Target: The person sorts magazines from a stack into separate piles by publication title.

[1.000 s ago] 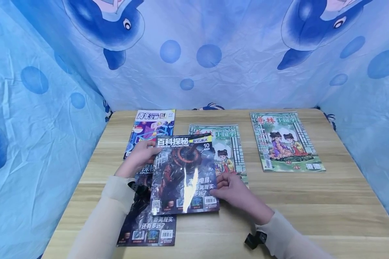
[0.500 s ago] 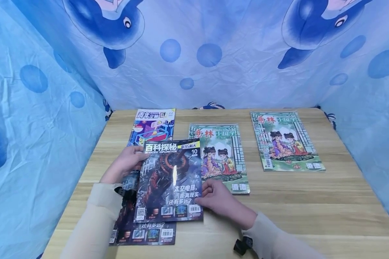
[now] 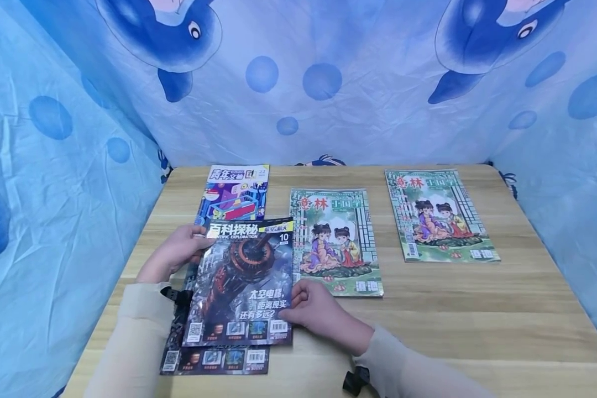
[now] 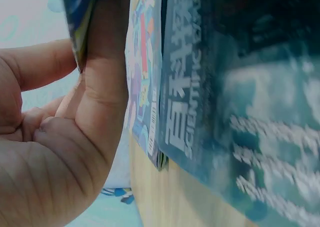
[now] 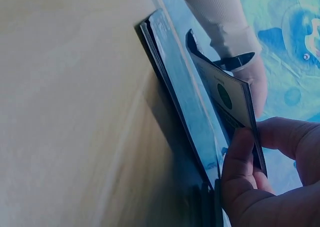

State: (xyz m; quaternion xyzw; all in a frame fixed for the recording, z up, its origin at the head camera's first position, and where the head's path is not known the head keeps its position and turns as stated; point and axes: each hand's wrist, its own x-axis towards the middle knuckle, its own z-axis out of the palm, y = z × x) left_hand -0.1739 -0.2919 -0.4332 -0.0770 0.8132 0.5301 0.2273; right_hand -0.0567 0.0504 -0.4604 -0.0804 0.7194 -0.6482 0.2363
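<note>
Both hands hold a dark "Scientific Exploration" magazine (image 3: 244, 276) raised over the left part of the table. My left hand (image 3: 173, 251) pinches its upper left edge between thumb and fingers; in the left wrist view only a corner (image 4: 82, 22) of it shows. Its lower right edge is pinched by my right hand (image 3: 325, 316), and the right wrist view shows a gap between this magazine (image 5: 227, 92) and the one beneath. That lower magazine (image 3: 214, 360) bears the same cover and lies on the table, mostly covered.
Behind the held magazine lies a purple and blue magazine (image 3: 236, 193), partly hidden. One green magazine (image 3: 335, 243) with two cartoon children lies at the middle of the wooden table (image 3: 453, 320); a matching magazine (image 3: 440, 215) is at the right. Blue dolphin-print cloth (image 3: 298, 83) surrounds the table.
Both hands have carried the held magazine left and slightly toward the front, from partly over the middle green magazine to above the matching dark one. The middle green cover is now almost fully exposed.
</note>
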